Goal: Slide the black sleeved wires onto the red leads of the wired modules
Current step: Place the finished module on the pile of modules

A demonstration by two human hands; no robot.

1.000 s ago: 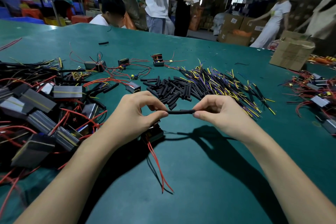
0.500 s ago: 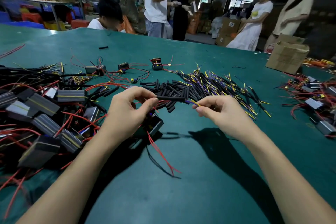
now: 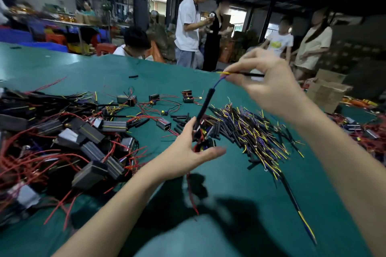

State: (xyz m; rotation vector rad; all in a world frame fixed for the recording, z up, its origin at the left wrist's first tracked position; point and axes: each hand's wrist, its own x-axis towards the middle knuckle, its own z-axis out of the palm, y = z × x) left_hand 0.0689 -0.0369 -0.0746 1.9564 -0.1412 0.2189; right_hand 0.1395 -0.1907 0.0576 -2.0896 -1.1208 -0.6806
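My left hand (image 3: 189, 148) holds a small wired module (image 3: 203, 143) above the green table, its red leads (image 3: 191, 198) hanging below. A black sleeve (image 3: 204, 105) rises from the module at a slant, with a blue wire coming out of its top end. My right hand (image 3: 269, 83), raised high, pinches the yellow and blue wire ends together with a thin black wire (image 3: 246, 73). A heap of black sleeved wires with yellow and purple ends (image 3: 252, 131) lies under my right arm. Short loose black sleeves (image 3: 181, 120) lie beside the heap.
A big pile of black modules with red leads (image 3: 69, 144) fills the left of the green table (image 3: 104, 69). More modules lie at the right edge (image 3: 363, 129). Cardboard boxes (image 3: 328, 87) stand at the far right. Several people stand or sit beyond the table.
My right hand rose up and away, drawing the wire ends out of the sleeve's top. The sleeve tilted from level to steep, and my left hand shifted right with the module.
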